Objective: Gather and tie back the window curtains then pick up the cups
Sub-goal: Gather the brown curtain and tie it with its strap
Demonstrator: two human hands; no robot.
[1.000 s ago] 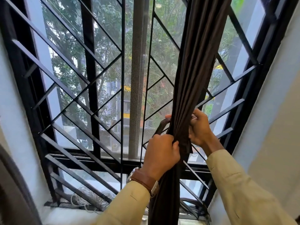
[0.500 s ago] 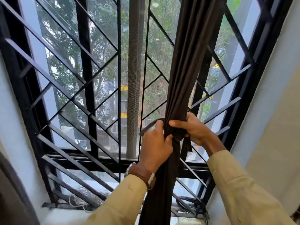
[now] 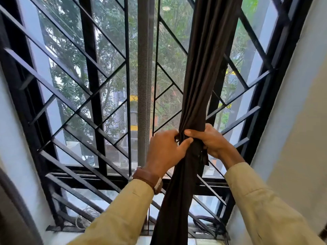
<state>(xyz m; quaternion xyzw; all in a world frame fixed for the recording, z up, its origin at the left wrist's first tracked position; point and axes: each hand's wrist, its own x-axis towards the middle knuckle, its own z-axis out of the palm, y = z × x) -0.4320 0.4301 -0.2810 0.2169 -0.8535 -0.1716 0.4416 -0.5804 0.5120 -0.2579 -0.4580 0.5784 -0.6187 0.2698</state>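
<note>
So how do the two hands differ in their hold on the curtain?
The left hand grips the dark curtain from the left, thumb pointing right across the bundle; the right hand wraps it from the right. The left wrist carries a brown-strapped watch; the right wrist is bare. Both clamp the same gathered spot.

**What we cannot make out at the curtain**

We lose the dark curtain (image 3: 200,82) above our grip at the top edge, and below it at the bottom edge. At the grip, the left hand (image 3: 164,152) and right hand (image 3: 210,142) cover the bunched cloth, so we cannot tell how any band wraps it. A short strip (image 3: 205,158) hangs just under the right hand; its upper end is hidden. Both sleeves (image 3: 261,206) are cut off low in the frame. Beyond the grille (image 3: 85,106), behind the grip, the street is blurred.
</note>
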